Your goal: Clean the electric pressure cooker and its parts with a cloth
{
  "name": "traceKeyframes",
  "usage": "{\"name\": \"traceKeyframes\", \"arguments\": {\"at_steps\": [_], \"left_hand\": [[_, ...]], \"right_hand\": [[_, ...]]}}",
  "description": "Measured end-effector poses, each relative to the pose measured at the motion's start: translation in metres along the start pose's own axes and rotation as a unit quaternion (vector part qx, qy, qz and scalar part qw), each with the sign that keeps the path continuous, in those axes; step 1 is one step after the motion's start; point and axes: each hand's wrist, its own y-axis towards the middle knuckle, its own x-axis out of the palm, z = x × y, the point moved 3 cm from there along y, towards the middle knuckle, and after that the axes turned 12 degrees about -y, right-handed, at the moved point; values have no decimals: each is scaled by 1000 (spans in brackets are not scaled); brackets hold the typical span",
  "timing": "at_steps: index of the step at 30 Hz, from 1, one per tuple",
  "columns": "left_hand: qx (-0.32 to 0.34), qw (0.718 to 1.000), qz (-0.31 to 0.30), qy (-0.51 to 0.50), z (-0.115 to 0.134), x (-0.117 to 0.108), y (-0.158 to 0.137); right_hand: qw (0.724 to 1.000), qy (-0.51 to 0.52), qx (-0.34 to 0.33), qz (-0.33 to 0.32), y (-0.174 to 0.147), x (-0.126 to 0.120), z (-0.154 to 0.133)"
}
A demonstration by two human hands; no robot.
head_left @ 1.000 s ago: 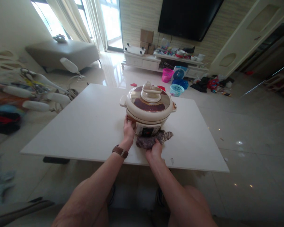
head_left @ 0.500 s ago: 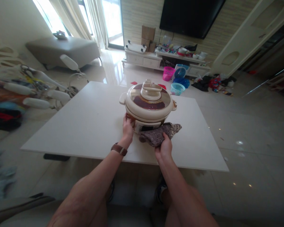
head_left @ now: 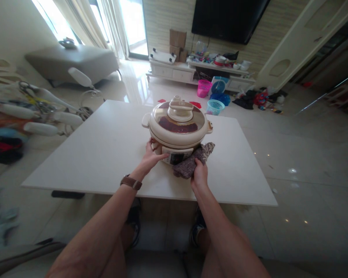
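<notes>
While the left hand rests spread against the near left side of the cream electric cooker, its thumb reaches across to the left part of the control panel and its fingers lie along the cooker's body; it is opened wide and steadies rather than encloses, though some fingertips are hidden; the right hand is closed around a speckled grey-brown cloth, thumb on top, the fingers beneath mostly out of sight; the cloth is bunched at the cooker's near right side, overlapping the lower right of the panel, its paler patterned end pointing far and right; whether it presses on the casing at every point, I cannot tell.

The cooker stands upright near the middle of the white table, its lid on and topped by a cream lid handle; side handles jut out left and right; a brown-strapped wristwatch sits on the left wrist.

Beyond the table's far edge, a teal basket and a pink basket stand on the floor, the pink one farther off and more to the left; behind them runs a white TV cabinet, with cardboard boxes on it and a dark television above; at far left is a grey upholstered bench.
</notes>
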Motion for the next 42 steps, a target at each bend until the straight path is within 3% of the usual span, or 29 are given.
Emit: {"name": "traceKeyframes", "arguments": {"at_steps": [11, 16, 22, 26, 29, 33, 37, 42], "left_hand": [[18, 1000, 9, 7, -2, 4, -2], [-5, 999, 12, -31, 3, 6, -6], [-1, 999, 14, -51, 5, 8, -9], [-8, 1000, -6, 16, 6, 5, -9], [-13, 998, -32, 55, 8, 2, -8], [-6, 1000, -17, -1, 7, -2, -5], [-7, 996, 20, -88, 4, -2, 0], [-49, 995, 91, -8, 12, -14, 0]], "right_hand": [[994, -83, -75, 20, 1, 1, 2], [974, -131, -184, 32, -14, 4, -10], [921, -201, -333, -5, -34, 7, -38], [859, -255, -438, -65, -31, 11, -49], [819, -293, -491, -56, -28, 14, -55], [782, -357, -507, -62, -39, 25, -65], [733, -418, -513, -156, -65, 49, -81], [730, -425, -503, -182, -65, 53, -107]]}}
